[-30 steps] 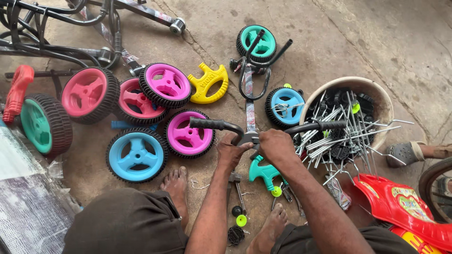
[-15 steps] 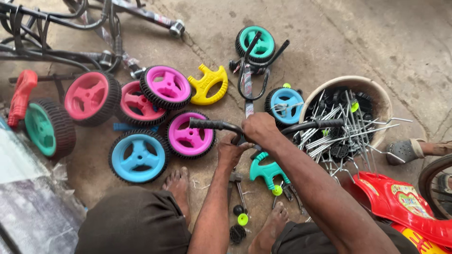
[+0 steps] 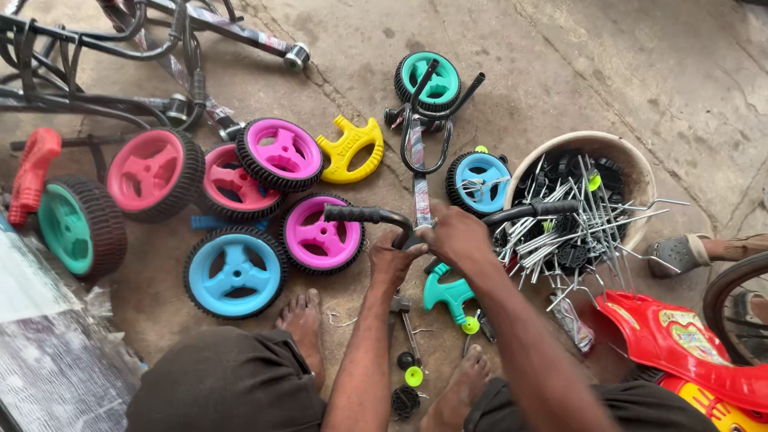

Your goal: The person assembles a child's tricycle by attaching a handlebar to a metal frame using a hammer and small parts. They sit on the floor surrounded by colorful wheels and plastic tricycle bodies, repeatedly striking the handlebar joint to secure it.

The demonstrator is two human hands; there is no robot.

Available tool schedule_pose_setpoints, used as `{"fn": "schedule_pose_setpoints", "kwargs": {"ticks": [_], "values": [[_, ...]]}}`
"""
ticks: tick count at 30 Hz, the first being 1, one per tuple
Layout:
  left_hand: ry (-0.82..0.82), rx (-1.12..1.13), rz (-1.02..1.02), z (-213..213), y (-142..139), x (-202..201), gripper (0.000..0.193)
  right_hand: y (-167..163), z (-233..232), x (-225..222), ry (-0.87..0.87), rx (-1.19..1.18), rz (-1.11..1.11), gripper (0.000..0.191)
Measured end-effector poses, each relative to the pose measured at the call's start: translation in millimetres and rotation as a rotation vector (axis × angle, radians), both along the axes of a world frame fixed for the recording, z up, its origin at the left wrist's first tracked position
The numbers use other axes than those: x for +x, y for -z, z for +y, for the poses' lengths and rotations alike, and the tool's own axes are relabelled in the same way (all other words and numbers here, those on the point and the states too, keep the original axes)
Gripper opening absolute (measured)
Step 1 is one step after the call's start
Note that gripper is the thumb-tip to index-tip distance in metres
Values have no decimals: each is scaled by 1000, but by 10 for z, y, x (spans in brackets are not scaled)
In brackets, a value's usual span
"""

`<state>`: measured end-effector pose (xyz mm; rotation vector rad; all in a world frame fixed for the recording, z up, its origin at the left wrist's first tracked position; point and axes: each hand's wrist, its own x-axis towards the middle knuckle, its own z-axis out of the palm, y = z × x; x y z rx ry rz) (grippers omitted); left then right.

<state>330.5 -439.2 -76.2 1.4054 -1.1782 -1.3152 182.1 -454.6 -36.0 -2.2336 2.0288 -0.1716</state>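
Observation:
I sit on a concrete floor with a small black handlebar (image 3: 364, 214) in front of me, its grips pointing left and right. My left hand (image 3: 390, 264) holds the bar near its centre from below. My right hand (image 3: 454, 234) is closed over the centre, where the bar meets a patterned fork stem (image 3: 419, 190) that runs away from me to a black fork (image 3: 424, 120). A teal plastic piece (image 3: 446, 294) lies on the floor just under my hands, between my bare feet.
Several plastic wheels in pink, magenta, blue and teal (image 3: 236, 272) lie to the left. A yellow plastic piece (image 3: 349, 149) is beyond them. A bowl of metal rods (image 3: 620, 152) stands on the right, a red plastic body (image 3: 680, 340) at lower right, black frames (image 3: 88, 48) at top left.
The view has shifted slightly. My right hand has slid up along the centre of the handlebar toward the stem. My left hand stays on the bar.

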Motion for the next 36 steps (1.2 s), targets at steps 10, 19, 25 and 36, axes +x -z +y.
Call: {"fn": "schedule_pose_setpoints", "kwargs": {"ticks": [10, 19, 25, 36], "values": [[55, 89, 192, 40, -111, -37, 42, 1555, 1887, 765, 565, 679, -365, 56], [48, -43, 92, 0, -89, -53, 40, 1487, 1717, 573, 900, 995, -1076, 33], [67, 31, 88, 57, 49, -45, 35, 118, 1587, 48, 664, 952, -740, 36], [52, 14, 114, 81, 173, -93, 37, -1172, 955, -81, 77, -104, -423, 82]]}}
